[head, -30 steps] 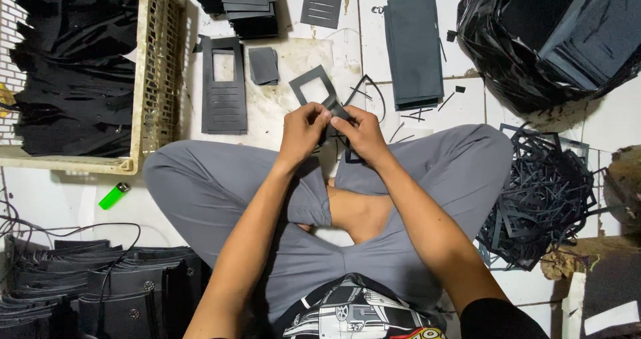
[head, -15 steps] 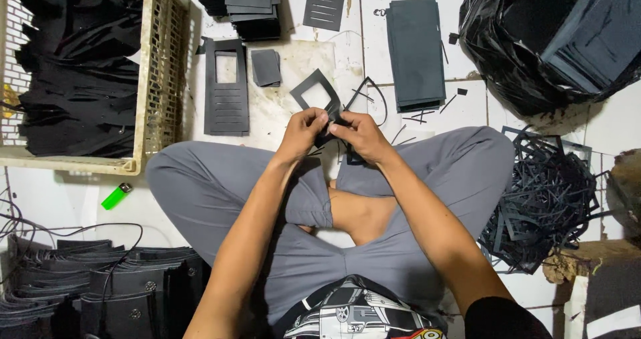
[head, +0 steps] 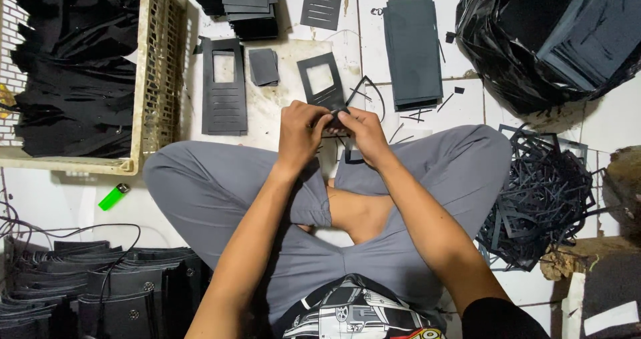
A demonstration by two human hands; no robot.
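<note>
I sit cross-legged on a white tiled floor. My left hand (head: 302,132) and my right hand (head: 360,133) meet over a black die-cut sheet (head: 320,80) with a square window. Both pinch its near end between fingers and thumbs. A thin black strip (head: 369,85) curls off the sheet's right side. Another cut black sheet (head: 224,88) with a window and slots lies flat to the left, with a small dark pad (head: 264,66) beside it.
A cream plastic crate (head: 152,78) of black pieces stands at the left. Stacks of black sheets (head: 411,52) lie ahead. A black plastic bag (head: 541,38) sits at the top right, a scrap heap (head: 541,192) at the right, a green lighter (head: 113,197) and finished black pieces (head: 100,292) at the lower left.
Both hands have stayed on the sheet and shifted slightly; the windowed sheet has tilted a little under my fingers.
</note>
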